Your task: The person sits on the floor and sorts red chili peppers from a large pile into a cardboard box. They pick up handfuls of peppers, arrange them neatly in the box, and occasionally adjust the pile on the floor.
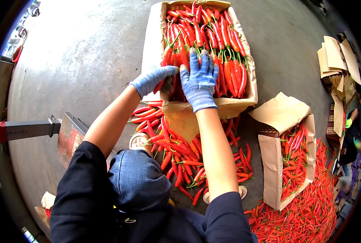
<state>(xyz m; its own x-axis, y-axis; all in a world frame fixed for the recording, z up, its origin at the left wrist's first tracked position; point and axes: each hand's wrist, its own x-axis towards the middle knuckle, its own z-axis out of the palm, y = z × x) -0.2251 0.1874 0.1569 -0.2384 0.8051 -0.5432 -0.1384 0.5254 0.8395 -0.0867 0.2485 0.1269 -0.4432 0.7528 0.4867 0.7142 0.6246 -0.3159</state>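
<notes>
My left hand [157, 79], in a blue knit glove, is at the left side of a paper-lined box [251, 81]. Its fingers are curled round red chili peppers [159, 86], partly hidden beneath the glove. My right hand [199, 79], gloved in the same blue, lies flat with its fingers stretched out over chili peppers [233, 75] in the near half of the box. The peppers there lie in rows, mostly lengthwise, with green stems showing across the middle.
Loose chili peppers [180, 156] lie on the floor below the box, around my feet. At the right stands another paper-lined box [271, 170] partly filled with peppers, beside a large heap [298, 222]. A metal stand [71, 137] is at the left. Brown paper sheets [333, 56] rest far right.
</notes>
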